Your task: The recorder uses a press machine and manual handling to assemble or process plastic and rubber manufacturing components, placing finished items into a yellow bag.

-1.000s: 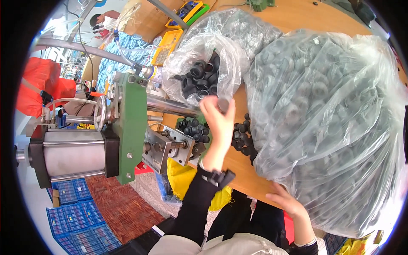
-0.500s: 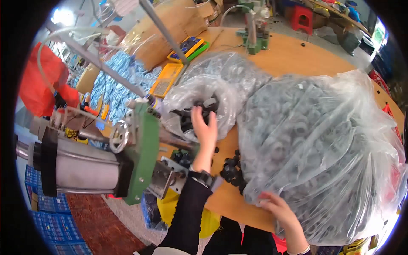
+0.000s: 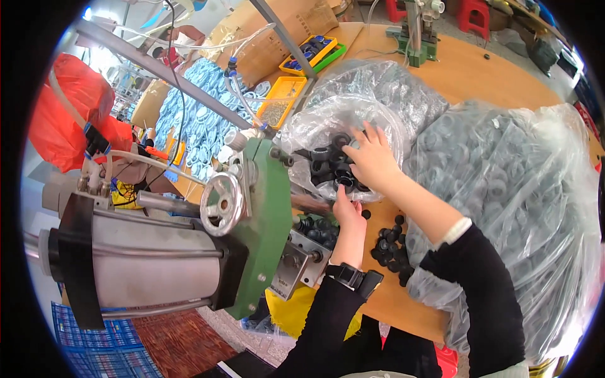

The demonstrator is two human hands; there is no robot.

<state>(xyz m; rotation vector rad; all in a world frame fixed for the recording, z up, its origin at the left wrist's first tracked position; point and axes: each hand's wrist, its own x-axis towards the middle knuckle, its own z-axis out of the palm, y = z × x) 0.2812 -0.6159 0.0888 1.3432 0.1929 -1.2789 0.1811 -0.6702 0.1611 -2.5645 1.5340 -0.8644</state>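
Black round rubber rings (image 3: 331, 165) sit in the small clear plastic bag (image 3: 328, 120), right of the green press machine (image 3: 261, 220). Right hand (image 3: 373, 159) fingers spread on them; left hand (image 3: 346, 211) below bag, grip unclear.

Wooden table (image 3: 479, 75), plastic bags (image 3: 504, 189), loose black rings (image 3: 387, 242)

Both hands (image 3: 362, 183) forward (fingers spread)

My wooden workbench (image 3: 479, 75) runs toward one o'clock. Blue plastic crates (image 3: 94, 343) sit on the floor at seven, a red sack (image 3: 63, 120) at ten, cardboard boxes (image 3: 277, 31) at twelve.
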